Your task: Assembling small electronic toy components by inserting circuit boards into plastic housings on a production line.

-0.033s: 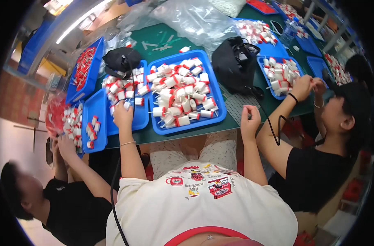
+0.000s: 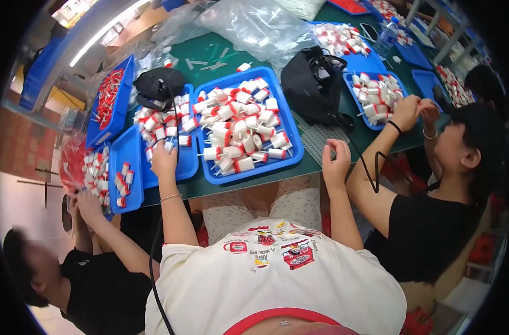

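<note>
Red-banded white plastic pieces, twelve o'clock, look light, stiff, best gripped mid-body; left hand, nine o'clock, right hand, three o'clock, loosely curled, both grips unclear.

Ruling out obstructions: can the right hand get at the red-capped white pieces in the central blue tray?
Likely yes: the right hand is near the blue tray; nothing visible blocks the red-capped white pieces.
</note>
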Demonstrator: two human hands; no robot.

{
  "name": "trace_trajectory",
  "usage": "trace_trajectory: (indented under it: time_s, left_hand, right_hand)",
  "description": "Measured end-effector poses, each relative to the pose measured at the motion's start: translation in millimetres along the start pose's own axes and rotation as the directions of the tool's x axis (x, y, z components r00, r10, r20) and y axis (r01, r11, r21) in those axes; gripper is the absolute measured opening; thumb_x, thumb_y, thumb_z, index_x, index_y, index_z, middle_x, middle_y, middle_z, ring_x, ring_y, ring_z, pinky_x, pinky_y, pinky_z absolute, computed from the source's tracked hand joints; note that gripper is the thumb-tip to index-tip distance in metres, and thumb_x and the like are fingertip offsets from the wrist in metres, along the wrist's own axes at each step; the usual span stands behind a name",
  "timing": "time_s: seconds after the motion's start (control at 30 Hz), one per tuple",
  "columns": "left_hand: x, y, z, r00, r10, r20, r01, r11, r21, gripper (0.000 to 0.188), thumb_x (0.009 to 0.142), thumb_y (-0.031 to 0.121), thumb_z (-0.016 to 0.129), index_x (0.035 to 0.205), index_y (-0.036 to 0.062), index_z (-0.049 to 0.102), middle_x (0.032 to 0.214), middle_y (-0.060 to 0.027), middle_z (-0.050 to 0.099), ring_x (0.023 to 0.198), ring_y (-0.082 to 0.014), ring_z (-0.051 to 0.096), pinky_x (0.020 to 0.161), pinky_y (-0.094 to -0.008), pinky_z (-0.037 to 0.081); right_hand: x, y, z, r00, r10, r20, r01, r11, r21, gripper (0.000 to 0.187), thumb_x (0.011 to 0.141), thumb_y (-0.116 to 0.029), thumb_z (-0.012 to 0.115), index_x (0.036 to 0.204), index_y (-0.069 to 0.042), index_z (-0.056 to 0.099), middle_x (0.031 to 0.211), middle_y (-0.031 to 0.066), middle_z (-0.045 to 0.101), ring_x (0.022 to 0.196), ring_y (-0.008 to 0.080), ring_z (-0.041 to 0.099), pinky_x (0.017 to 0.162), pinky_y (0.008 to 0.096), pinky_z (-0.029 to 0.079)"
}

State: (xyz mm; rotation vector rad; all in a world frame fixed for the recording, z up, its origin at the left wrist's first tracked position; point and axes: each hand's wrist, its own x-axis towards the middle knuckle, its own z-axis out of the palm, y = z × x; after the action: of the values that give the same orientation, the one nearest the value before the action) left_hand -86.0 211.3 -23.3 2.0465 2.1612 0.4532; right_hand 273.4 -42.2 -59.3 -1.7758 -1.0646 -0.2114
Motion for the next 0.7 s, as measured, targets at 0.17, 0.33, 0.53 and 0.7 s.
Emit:
trace_trajectory:
  time_s: [0.17, 0.33, 0.53, 0.7]
  left_hand:
    - [7.9, 9.6, 12.1, 0.996, 0.085, -0.009, -0.083, 0.985, 0.154, 0.043, 0.075, 0.028, 0.064, 0.114, 0.0131, 0.055, 0.112, -0.0114, 0.054, 0.103, -0.0321, 0.053, 0.083, -0.0446, 0.046]
    - [17.7, -12.5, 24.6, 0.987, 0.087, -0.136, -0.076, 0.994, 0.084, 0.037, 0.076, 0.024, 0.064, 0.11, 0.0104, 0.058, 0.106, -0.0139, 0.054, 0.098, -0.0333, 0.053, 0.082, -0.0435, 0.046]
    - [11.8, -10.3, 26.0, 0.96, 0.194, -0.2, -0.191, 0.981, 0.032, 0.033, 0.076, 0.023, 0.064, 0.104, 0.0075, 0.059, 0.105, -0.0129, 0.055, 0.099, -0.0328, 0.05, 0.085, -0.0421, 0.043]
    - [7.9, -11.0, 25.0, 0.906, 0.26, -0.333, -0.307, 0.947, -0.094, 0.036, 0.078, 0.021, 0.062, 0.109, 0.0055, 0.052, 0.108, -0.013, 0.056, 0.101, -0.0301, 0.05, 0.083, -0.0441, 0.04]
  right_hand:
    - [-16.9, -18.1, -17.9, 0.981, 0.08, 0.175, 0.011, 0.884, -0.467, 0.052, 0.069, -0.025, 0.068, 0.114, -0.005, 0.052, 0.118, 0.0176, 0.044, 0.111, 0.0328, 0.041, 0.092, 0.0422, 0.034]
    - [1.1, -25.9, -9.0, 0.952, 0.13, 0.277, 0.01, 0.892, -0.453, 0.043, 0.071, -0.024, 0.066, 0.109, -0.006, 0.057, 0.112, 0.0146, 0.048, 0.107, 0.0318, 0.044, 0.09, 0.045, 0.035]
    - [33.7, -17.3, 25.3, 0.924, 0.052, 0.378, 0.061, 0.958, -0.282, 0.031, 0.074, -0.015, 0.063, 0.104, -0.007, 0.06, 0.103, 0.012, 0.051, 0.098, 0.0289, 0.049, 0.081, 0.0407, 0.041]
    - [24.7, 0.9, 9.2, 0.931, -0.036, 0.364, 0.189, 0.899, -0.395, 0.033, 0.074, -0.018, 0.064, 0.106, -0.009, 0.06, 0.105, 0.0123, 0.051, 0.098, 0.0295, 0.049, 0.083, 0.0413, 0.04]
